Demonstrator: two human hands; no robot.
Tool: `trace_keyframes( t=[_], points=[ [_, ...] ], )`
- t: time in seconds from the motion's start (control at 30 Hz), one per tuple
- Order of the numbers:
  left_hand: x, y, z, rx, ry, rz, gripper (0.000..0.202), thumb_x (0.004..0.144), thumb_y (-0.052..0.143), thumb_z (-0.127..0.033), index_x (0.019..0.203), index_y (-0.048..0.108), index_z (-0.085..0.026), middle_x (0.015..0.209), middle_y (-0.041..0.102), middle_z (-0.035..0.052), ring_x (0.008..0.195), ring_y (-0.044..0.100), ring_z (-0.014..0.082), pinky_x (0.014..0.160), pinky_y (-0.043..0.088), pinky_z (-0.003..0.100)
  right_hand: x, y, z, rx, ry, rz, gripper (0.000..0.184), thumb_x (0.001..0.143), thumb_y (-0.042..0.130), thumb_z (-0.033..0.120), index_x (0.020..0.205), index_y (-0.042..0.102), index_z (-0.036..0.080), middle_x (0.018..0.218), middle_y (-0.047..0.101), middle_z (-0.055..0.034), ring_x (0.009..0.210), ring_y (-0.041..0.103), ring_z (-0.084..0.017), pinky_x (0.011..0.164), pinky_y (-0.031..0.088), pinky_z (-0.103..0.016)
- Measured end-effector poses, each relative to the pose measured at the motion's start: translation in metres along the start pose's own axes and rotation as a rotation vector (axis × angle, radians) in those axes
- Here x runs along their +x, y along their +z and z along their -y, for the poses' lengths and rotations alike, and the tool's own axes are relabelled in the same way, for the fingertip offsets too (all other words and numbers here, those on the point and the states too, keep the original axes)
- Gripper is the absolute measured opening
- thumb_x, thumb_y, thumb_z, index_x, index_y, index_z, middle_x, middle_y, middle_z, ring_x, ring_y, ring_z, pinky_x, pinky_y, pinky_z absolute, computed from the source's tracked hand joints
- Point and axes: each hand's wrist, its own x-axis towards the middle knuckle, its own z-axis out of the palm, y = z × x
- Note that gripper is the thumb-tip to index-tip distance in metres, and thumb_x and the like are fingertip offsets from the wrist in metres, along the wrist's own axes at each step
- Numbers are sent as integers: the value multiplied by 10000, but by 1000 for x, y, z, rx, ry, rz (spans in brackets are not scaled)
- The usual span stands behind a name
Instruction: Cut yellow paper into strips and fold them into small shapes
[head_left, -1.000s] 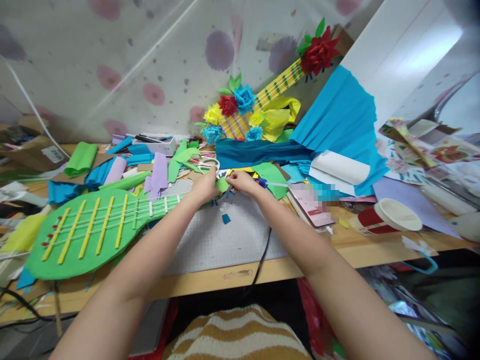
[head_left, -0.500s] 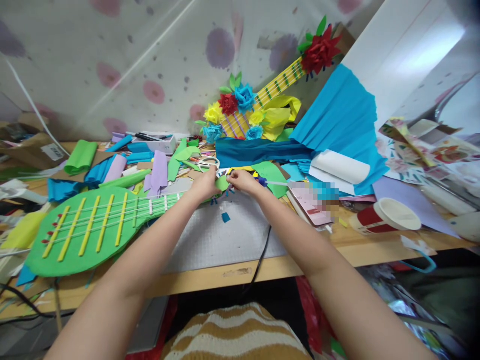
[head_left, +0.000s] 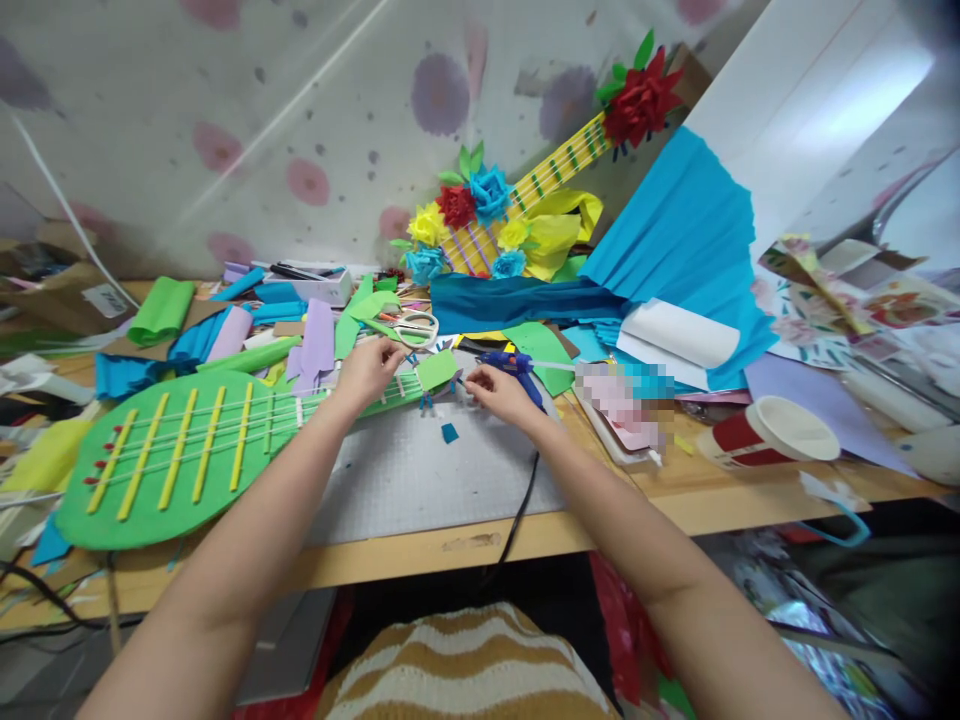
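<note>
A green paper guitar point(head_left: 176, 500) with white strings and yellow strips lies on the table, its neck running right to a light green headstock point(head_left: 437, 371) with small dark blue pegs. Above the neck, just left of the headstock, my left hand point(head_left: 366, 374) is loosely bent and holds nothing I can see. My right hand point(head_left: 501, 394) is at the headstock's right edge, thumb and fingertips closed together beside a blue peg; anything between them is too small to make out. Behind my right hand lies a blue glue gun point(head_left: 517, 364). Scissors point(head_left: 417, 330) rest behind the headstock.
A grey cutting mat point(head_left: 420, 490) carries a small blue scrap point(head_left: 449, 432). A yellow paper guitar point(head_left: 559, 172) with flowers leans at the back. Blue crepe paper point(head_left: 682, 250) spreads right, near a paper cup point(head_left: 772, 432). A black cord point(head_left: 523, 508) crosses the table's front edge.
My left hand has come off the light green headstock and moved left. My right hand has shifted slightly right and down, uncovering the headstock and glue gun.
</note>
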Motion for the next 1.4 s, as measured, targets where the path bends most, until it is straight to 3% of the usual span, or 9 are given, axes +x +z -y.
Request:
trace_keyframes(
  t=[0.17, 0.3, 0.43, 0.63, 0.83, 1.07, 1.4],
  points=[
    [-22, 24, -18, 78, 69, 37, 146, 786, 557, -333, 762, 620, -203, 798, 661, 31, 774, 585, 182, 704, 403, 284, -8, 9, -5, 78, -39, -31, 204, 769, 562, 359, 845, 592, 171, 715, 631, -11, 658, 580, -122, 635, 445, -234],
    [-33, 39, -37, 151, 203, 59, 267, 717, 658, -405, 886, 591, -210, 912, 647, 50, 906, 567, 217, 799, 386, 316, -8, 10, 0, 88, -16, -48, 184, 754, 573, 337, 821, 591, 166, 700, 628, -9, 647, 577, -119, 635, 446, -233],
    [-37, 51, -47, 226, 159, 20, 356, 705, 681, -396, 981, 558, -207, 993, 632, 76, 1003, 534, 251, 850, 354, 351, -5, 13, -1, 111, -9, -80, 162, 748, 573, 278, 862, 593, 164, 758, 648, -15, 672, 593, -115, 658, 458, -231],
    [-38, 65, -49, 227, 91, -54, 266, 751, 632, -380, 950, 583, -211, 964, 652, 75, 986, 526, 262, 845, 334, 385, 2, 23, -10, 171, -10, -115, 180, 749, 563, 249, 912, 602, 185, 802, 668, -4, 684, 613, -112, 686, 477, -233],
    [-38, 70, -49, 229, 79, -62, 197, 791, 576, -390, 873, 627, -218, 928, 681, 69, 965, 528, 263, 838, 330, 400, 5, 26, -14, 185, -27, -138, 151, 746, 557, 270, 858, 614, 186, 761, 664, 3, 654, 611, -115, 680, 479, -241],
    [-36, 68, -50, 219, 61, -42, 197, 797, 569, -370, 900, 665, -232, 939, 700, 53, 962, 546, 253, 852, 339, 398, 6, 24, -14, 167, -33, -135, 224, 749, 556, 262, 946, 635, 190, 848, 685, -20, 731, 623, -129, 714, 485, -253],
    [-35, 63, -51, 316, 40, 3, 232, 820, 528, -372, 921, 695, -246, 912, 690, 73, 936, 572, 235, 824, 381, 357, 8, 22, -8, 139, -4, -132, 202, 751, 535, 212, 911, 656, 191, 861, 693, -18, 747, 621, -128, 713, 482, -241]
  ],
)
